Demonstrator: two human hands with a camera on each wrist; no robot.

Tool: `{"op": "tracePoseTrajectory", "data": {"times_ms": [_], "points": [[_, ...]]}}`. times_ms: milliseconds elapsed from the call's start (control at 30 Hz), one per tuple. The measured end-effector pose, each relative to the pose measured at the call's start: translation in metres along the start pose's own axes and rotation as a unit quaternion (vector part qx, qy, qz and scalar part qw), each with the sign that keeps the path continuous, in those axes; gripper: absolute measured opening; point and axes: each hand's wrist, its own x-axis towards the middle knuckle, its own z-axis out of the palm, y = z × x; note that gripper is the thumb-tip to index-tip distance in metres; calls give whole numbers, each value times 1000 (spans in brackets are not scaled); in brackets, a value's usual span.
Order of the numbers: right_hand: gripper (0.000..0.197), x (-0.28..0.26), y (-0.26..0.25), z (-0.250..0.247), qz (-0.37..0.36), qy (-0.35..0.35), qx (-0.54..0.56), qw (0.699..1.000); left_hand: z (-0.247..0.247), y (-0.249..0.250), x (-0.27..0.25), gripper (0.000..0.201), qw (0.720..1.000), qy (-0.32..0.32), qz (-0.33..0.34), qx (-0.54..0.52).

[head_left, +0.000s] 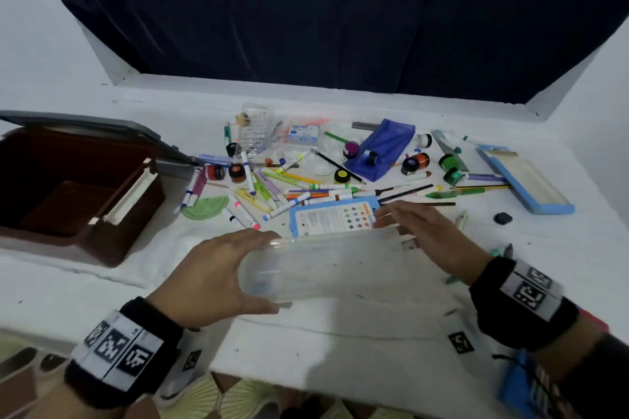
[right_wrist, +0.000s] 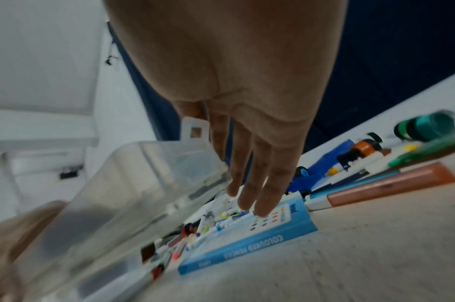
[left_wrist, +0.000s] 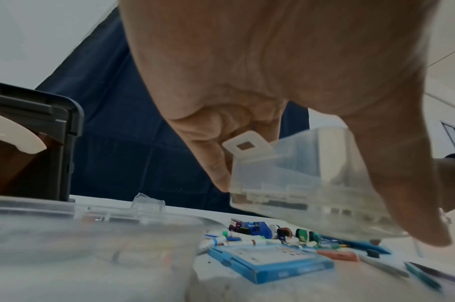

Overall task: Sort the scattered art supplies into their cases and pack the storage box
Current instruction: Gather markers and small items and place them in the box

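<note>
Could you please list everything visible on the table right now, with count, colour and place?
Translucent plastic case: one, clear, lifted at the near centre between both hands.
Brown plastic storage box: one, grey lid open, far left.
Blue coloured-pencil box: one, just beyond the case.
Blue zip pouch: one, centre back.
Light-blue open tray: one, far right.
Green protractor: one, beside the storage box.
Markers, pencils and brushes: many, mixed colours, scattered mid-table.
Small paint pots: several, mixed colours, among the scatter.
Left hand: grips the case's left end.
Right hand: fingers straight at its right end.
</note>
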Motion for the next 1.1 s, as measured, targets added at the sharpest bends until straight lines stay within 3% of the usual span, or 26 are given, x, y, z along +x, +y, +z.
{"op": "tracePoseTrajectory", "data": {"times_ms": [133, 333, 467, 633, 767, 1100], "points": [[47, -48, 6, 9, -32, -118, -155, 980, 18, 7, -18, 96, 1000, -17, 22, -2], [80, -77, 21, 26, -93, -192, -304, 928, 41, 7, -48, 100, 998, -54, 26, 10], [97, -78, 20, 36, -93, -250, -363, 893, 57, 1, -52, 99, 999, -41, 30, 11], [97, -75, 21, 41, -139, -223, -463, 846, 62, -5, -55, 95, 999, -13, 50, 15], [95, -74, 15, 42, -132, -208, -490, 836, 59, -10, -51, 83, 997, -9, 59, 50], [91, -39, 4, 38, -100, -200, -510, 830, 64, -1, -12, 91, 988, 3, 31, 150]]}}
